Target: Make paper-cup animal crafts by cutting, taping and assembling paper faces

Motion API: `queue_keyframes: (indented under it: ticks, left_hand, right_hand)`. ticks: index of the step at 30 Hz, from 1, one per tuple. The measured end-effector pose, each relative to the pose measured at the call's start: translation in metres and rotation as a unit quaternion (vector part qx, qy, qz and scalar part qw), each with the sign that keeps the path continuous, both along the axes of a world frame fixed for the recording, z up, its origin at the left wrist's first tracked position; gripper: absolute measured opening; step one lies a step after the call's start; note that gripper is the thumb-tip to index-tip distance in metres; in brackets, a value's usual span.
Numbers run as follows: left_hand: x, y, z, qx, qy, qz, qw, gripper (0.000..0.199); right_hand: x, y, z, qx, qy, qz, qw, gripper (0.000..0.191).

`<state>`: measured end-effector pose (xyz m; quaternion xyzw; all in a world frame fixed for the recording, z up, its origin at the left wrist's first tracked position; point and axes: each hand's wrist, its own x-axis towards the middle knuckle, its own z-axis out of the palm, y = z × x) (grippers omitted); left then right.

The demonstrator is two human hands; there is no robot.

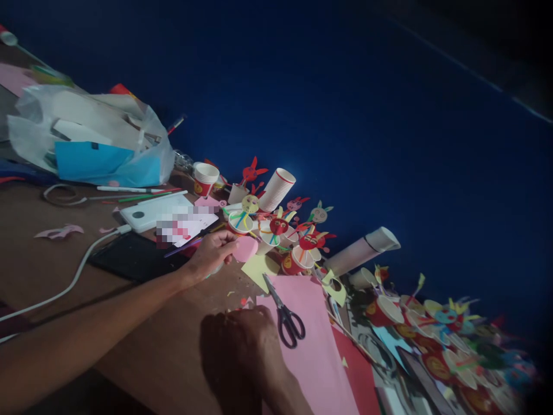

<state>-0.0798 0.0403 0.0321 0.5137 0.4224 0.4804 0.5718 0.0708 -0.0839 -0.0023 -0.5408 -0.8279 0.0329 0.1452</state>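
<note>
My left hand [211, 253] pinches a rounded piece of pink paper [246, 249] between thumb and fingers, just above the table. My right hand [253, 337] is low over the brown table, left of the scissors; its fingers are dark and blurred, so what they hold, if anything, is unclear. The black-handled scissors [285, 317] lie on a large pink paper sheet [317, 334], their blades toward a yellow paper piece [260, 271]. Small paper scraps [244, 301] lie between my hands.
Several paper cups with paper animal faces [280, 226] stand along the blue wall, with more decorated cups [436, 363] at the right. A cup stack [279, 187], a stuffed plastic bag [99, 135], a white power bank [153, 210] with its cable [82, 271], and red paper [356, 369] are around.
</note>
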Motion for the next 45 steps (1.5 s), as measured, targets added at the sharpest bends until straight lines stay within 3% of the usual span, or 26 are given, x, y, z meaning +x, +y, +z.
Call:
queue_keyframes:
  ticks: [3, 5, 9, 12, 15, 17, 19, 21, 22, 28, 31, 33, 38, 39, 41, 45]
  left_hand:
    - [0.000, 0.002, -0.004, 0.009, -0.011, -0.004, 1.000, 0.017]
    - [0.000, 0.004, -0.007, 0.016, -0.019, -0.005, 1.000, 0.016]
    - [0.000, 0.006, -0.012, 0.023, -0.026, -0.011, 0.999, 0.016]
    - [0.000, 0.005, -0.012, 0.024, -0.030, -0.013, 0.999, 0.017]
    - [-0.001, 0.005, -0.012, 0.027, -0.032, -0.012, 0.999, 0.017]
    - [-0.001, 0.005, -0.012, 0.027, -0.032, -0.011, 0.999, 0.017]
    - [-0.001, 0.005, -0.012, 0.028, -0.031, -0.011, 0.999, 0.016]
    - [-0.001, 0.005, -0.012, 0.030, -0.029, -0.013, 0.999, 0.015]
    - [0.000, 0.005, -0.013, 0.032, -0.028, -0.014, 0.999, 0.015]
    - [0.003, 0.006, -0.019, 0.043, -0.017, -0.015, 0.999, 0.018]
    - [0.003, 0.007, -0.022, 0.046, -0.011, -0.015, 0.999, 0.018]
    - [0.003, 0.006, -0.023, 0.050, -0.007, -0.019, 0.999, 0.017]
    - [0.003, 0.006, -0.024, 0.063, -0.002, -0.033, 0.997, 0.014]
    - [0.003, 0.006, -0.025, 0.066, -0.001, -0.034, 0.997, 0.013]
    - [0.003, 0.007, -0.027, 0.072, 0.001, -0.034, 0.997, 0.013]
    - [0.003, 0.004, -0.029, 0.081, 0.015, -0.043, 0.996, 0.012]
  right_hand:
    - [0.007, 0.004, -0.007, 0.040, -0.033, -0.107, 0.993, 0.022]
    - [0.008, 0.004, -0.019, 0.053, -0.067, -0.136, 0.987, 0.024]
    - [-0.005, -0.007, -0.035, 0.050, -0.067, -0.063, 0.994, 0.026]
    - [-0.019, -0.014, -0.020, 0.035, -0.022, -0.008, 0.999, 0.025]
    - [-0.029, -0.020, -0.004, 0.037, -0.015, -0.075, 0.996, 0.027]
    - [-0.035, -0.029, -0.005, 0.037, -0.028, -0.123, 0.991, 0.033]
    - [-0.041, -0.043, -0.015, 0.034, -0.006, -0.111, 0.993, 0.033]
    - [-0.044, -0.054, -0.027, 0.056, 0.047, -0.021, 0.997, 0.046]
    - [-0.044, -0.055, -0.031, 0.024, 0.044, -0.019, 0.999, 0.052]
    - [-0.037, -0.017, -0.032, 0.008, 0.004, -0.100, 0.995, 0.066]
    - [-0.044, -0.016, -0.027, -0.040, 0.003, -0.077, 0.996, 0.076]
    - [-0.054, -0.034, -0.020, -0.081, 0.014, -0.037, 0.996, 0.077]
    - [-0.077, -0.088, 0.001, -0.155, 0.091, 0.142, 0.973, 0.071]
    - [-0.079, -0.092, 0.003, -0.161, 0.104, 0.147, 0.970, 0.071]
    - [-0.077, -0.094, 0.001, -0.164, 0.120, 0.120, 0.972, 0.074]
    - [-0.078, -0.092, -0.017, -0.116, 0.100, 0.005, 0.988, 0.081]
